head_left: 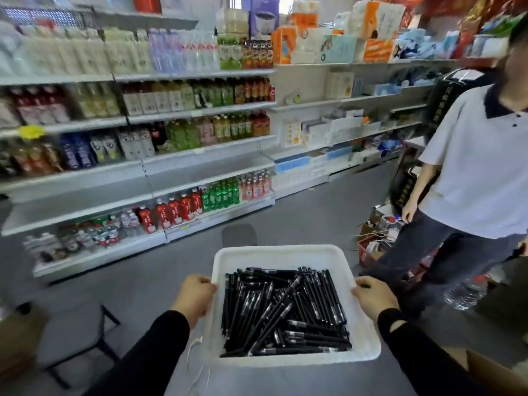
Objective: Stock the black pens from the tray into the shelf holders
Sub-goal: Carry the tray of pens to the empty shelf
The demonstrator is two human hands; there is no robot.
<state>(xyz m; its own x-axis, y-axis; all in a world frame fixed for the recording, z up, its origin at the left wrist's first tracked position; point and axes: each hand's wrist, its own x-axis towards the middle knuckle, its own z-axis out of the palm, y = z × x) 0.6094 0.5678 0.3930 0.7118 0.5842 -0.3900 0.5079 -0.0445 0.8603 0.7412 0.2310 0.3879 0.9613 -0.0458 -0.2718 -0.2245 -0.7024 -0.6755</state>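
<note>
At six o'clock, low in the view, a white rectangular plastic tray (274, 251) hangs above the grey shop floor (308, 212), carried between two hands with black sleeves. On the nine o'clock side of the tray, the left hand (195, 295) grips the rim, its fingers curled over the edge. At the three o'clock side the right hand (373, 295) holds the opposite rim in the same curled way. A loose heap of slim black pens (285, 312) lies inside the tray and covers its bottom; most run lengthwise, and a few cross on a slant over the others.

From nine to twelve o'clock stands a long white metal shelving unit (200, 164) stocked with rows of drink bottles in red, green and pale colours. At one o'clock, further white shelves (343, 102) bear pale boxes and packets, too blurred to name. At three o'clock a person in a white polo shirt (474, 167) with a dark collar and dark trousers stands beside the tray. A clear plastic water bottle (465, 292) shows at four o'clock, and a red basket (368, 250) sits on the floor at two o'clock. A dark-framed chair (85, 332) stands at eight o'clock.
</note>
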